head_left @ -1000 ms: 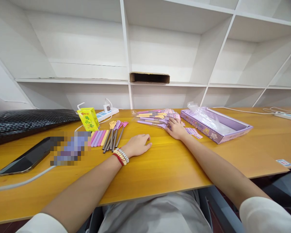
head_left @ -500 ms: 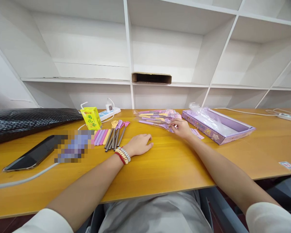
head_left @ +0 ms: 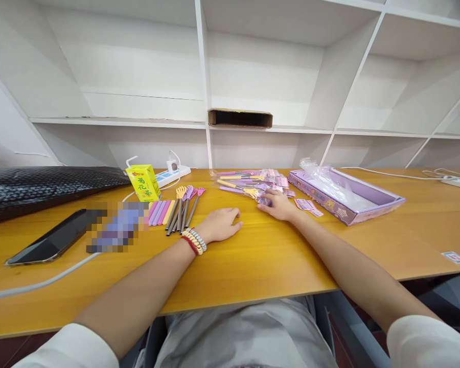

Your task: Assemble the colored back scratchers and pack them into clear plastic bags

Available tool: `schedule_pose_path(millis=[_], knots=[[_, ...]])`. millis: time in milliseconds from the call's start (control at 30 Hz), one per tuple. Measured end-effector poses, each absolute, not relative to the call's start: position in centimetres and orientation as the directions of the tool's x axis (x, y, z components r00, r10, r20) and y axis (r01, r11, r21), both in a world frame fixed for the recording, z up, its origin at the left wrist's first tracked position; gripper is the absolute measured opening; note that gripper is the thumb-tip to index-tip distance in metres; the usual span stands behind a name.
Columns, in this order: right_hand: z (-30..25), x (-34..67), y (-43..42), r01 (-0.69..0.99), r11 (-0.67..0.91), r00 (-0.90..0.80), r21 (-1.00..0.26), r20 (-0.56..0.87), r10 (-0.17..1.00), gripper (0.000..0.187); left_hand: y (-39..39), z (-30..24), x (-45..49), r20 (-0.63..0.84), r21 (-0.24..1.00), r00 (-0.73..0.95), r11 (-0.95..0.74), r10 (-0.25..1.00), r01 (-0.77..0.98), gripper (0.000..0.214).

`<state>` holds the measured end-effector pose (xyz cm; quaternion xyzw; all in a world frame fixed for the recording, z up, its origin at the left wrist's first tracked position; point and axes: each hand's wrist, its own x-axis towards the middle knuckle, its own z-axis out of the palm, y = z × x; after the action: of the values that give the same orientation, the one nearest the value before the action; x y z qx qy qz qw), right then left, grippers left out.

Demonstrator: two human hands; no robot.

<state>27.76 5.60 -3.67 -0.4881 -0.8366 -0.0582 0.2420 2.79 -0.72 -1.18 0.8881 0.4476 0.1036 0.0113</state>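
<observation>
My left hand (head_left: pixel 221 225) rests palm down on the wooden table (head_left: pixel 260 255), fingers loosely curled, holding nothing. Just to its left lie several metal fruit forks (head_left: pixel 184 207) with coloured hand-shaped tips, beside a row of pastel sleeves (head_left: pixel 160 212). My right hand (head_left: pixel 278 205) lies on the near edge of a pile of clear packets of forks (head_left: pixel 249 184). Its fingers press down on one packet at the pile's front.
An open purple box (head_left: pixel 347 197) with plastic wrap stands at the right. Small purple cards (head_left: pixel 308 205) lie in front of it. A yellow drink carton (head_left: pixel 143 183), a power strip (head_left: pixel 172 176), a phone (head_left: pixel 49 244) and a black bag (head_left: pixel 42 186) are at the left. White shelves stand behind.
My right hand lifted its fingers at the packet pile, then came down a little nearer to me on the pile's front edge. My left hand stayed put.
</observation>
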Motion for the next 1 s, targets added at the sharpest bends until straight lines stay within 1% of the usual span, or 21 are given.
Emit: schedule_pose_path(millis=[67, 200, 300, 400, 500, 567, 600, 700, 867, 1000], knots=[[-3.6, 27.6, 5.6, 0.850, 0.510, -0.417, -0.132, 0.422, 0.805, 0.045, -0.7, -1.2, 2.8, 0.177, 0.111, 0.575, -0.596, 0.799, 0.795, 0.030], [-3.0, 27.5, 5.3, 0.830, 0.534, -0.438, -0.162, 0.403, 0.804, 0.025, -0.8, -1.2, 2.8, 0.179, 0.107, 0.570, -0.592, 0.802, 0.799, 0.031], [-2.8, 27.4, 5.2, 0.797, 0.575, -0.472, -0.185, 0.402, 0.784, 0.017, -0.8, -1.1, 2.8, 0.175, 0.103, 0.567, -0.587, 0.805, 0.803, 0.031], [-2.9, 27.2, 5.0, 0.774, 0.602, -0.489, -0.194, 0.419, 0.765, 0.020, -0.9, -1.0, 2.9, 0.166, 0.109, 0.561, -0.581, 0.811, 0.807, 0.031], [-3.0, 27.0, 5.0, 0.781, 0.591, -0.438, -0.199, 0.501, 0.747, 0.031, -0.9, -1.0, 2.9, 0.166, 0.113, 0.560, -0.580, 0.812, 0.807, 0.031], [-2.9, 27.0, 4.9, 0.782, 0.590, -0.412, -0.201, 0.544, 0.732, 0.032, -0.8, -1.0, 2.9, 0.169, 0.111, 0.561, -0.582, 0.810, 0.806, 0.031], [-2.9, 27.0, 4.9, 0.777, 0.596, -0.418, -0.204, 0.539, 0.731, 0.031, -0.8, -1.0, 2.8, 0.170, 0.110, 0.562, -0.582, 0.810, 0.806, 0.031], [-2.5, 27.2, 4.8, 0.754, 0.624, -0.488, -0.207, 0.458, 0.743, 0.026, -0.8, -1.0, 2.8, 0.165, 0.107, 0.561, -0.580, 0.811, 0.807, 0.030], [-2.3, 27.8, 5.2, 0.783, 0.610, -0.523, -0.126, 0.398, 0.754, 0.035, -1.0, -0.9, 2.9, 0.159, 0.109, 0.563, -0.581, 0.811, 0.806, 0.030], [-2.5, 28.2, 5.8, 0.802, 0.587, -0.527, -0.114, 0.329, 0.784, 0.039, -1.1, -0.8, 3.0, 0.150, 0.123, 0.557, -0.574, 0.817, 0.809, 0.032]])
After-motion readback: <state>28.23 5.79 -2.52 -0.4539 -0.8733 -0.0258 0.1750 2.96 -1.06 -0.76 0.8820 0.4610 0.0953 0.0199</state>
